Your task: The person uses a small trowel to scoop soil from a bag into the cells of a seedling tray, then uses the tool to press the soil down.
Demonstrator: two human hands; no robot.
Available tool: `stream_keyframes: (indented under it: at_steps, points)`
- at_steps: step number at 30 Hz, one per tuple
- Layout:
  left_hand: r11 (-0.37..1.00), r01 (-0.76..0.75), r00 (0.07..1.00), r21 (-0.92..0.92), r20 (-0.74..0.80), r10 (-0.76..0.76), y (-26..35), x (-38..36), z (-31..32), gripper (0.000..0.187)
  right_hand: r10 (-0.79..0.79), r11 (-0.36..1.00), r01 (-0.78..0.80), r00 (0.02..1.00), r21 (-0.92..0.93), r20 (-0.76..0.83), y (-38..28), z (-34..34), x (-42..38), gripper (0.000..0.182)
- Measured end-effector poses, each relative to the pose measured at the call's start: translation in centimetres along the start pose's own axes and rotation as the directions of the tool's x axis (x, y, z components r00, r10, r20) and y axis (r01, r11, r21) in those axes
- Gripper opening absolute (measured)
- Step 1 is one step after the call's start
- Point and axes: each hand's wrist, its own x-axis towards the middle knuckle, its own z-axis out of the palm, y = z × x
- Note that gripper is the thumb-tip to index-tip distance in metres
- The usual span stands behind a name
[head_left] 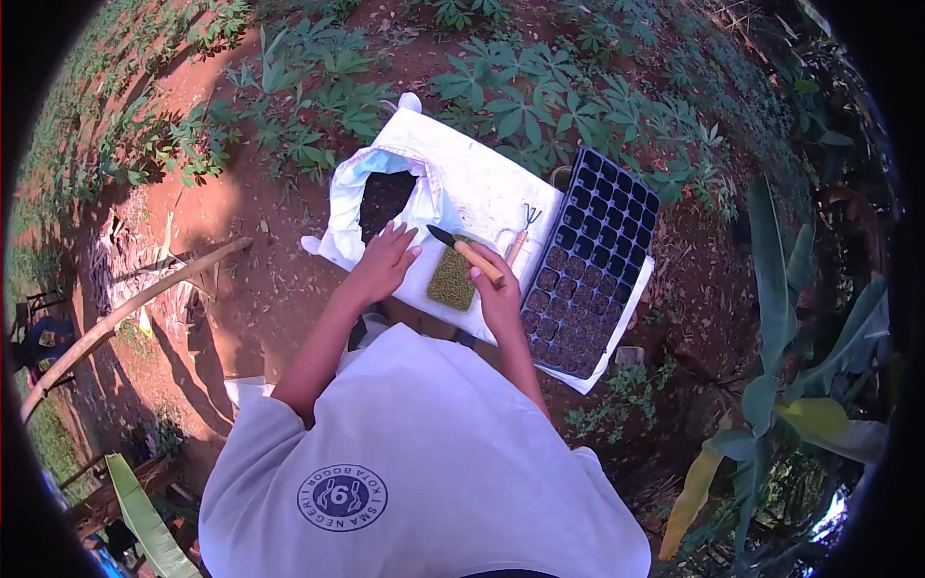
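My right hand (491, 284) is closed round the wooden handle of a small trowel (479, 262), whose dark blade points up and left. My left hand (387, 258) has its fingers spread at the lower edge of an open white bag (436, 197) with dark soil (386, 200) inside. Between my hands lies a shallow tray of small green-brown grains (450, 279), partly under the trowel. Just right of it rests a small hand rake (518, 243). A black seedling tray (591, 260) stands on the right, its lower cells filled with soil and its upper ones without soil.
All this is on a white-covered table (482, 169) set on reddish ground. Leafy green plants (520, 106) grow beyond it. A long wooden pole (135, 303) slants at the left, and broad-leaved plants (761, 405) stand at the right.
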Motion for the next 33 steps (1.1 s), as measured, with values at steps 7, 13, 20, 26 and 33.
stream_keyframes:
  at_steps: [7, 13, 20, 26, 33]
  points:
    - [0.997, 0.083, 0.994, 0.004, -0.078, -0.082, -6.6, -1.5, -5.1, 0.053, -0.142, 0.919, 0.166, 0.986, -0.359, 0.092, 1.4, 6.7, 4.1, 0.035]
    - [0.994, 0.099, 0.994, 0.056, -0.055, -0.096, -10.8, -0.5, -6.4, 0.058, 0.035, 0.949, -0.018, 0.998, -0.314, 0.050, 2.3, 9.8, 5.7, 0.037]
    - [0.992, 0.067, 0.993, 0.105, 0.088, -0.077, -13.1, 0.8, -5.4, 0.068, 0.120, 0.975, -0.113, 0.993, -0.193, 0.024, 5.2, 11.9, 5.3, 0.040]
    - [0.991, 0.060, 0.988, 0.118, 0.131, -0.075, -14.7, 0.5, -4.1, 0.068, 0.218, 0.975, -0.220, 0.974, -0.033, -0.062, 6.1, 12.5, 5.6, 0.037]
    - [0.993, 0.039, 0.984, 0.114, 0.166, -0.058, -16.7, 0.4, -3.5, 0.065, 0.209, 0.977, -0.214, 0.969, -0.022, -0.131, 6.6, 13.0, 5.8, 0.033]
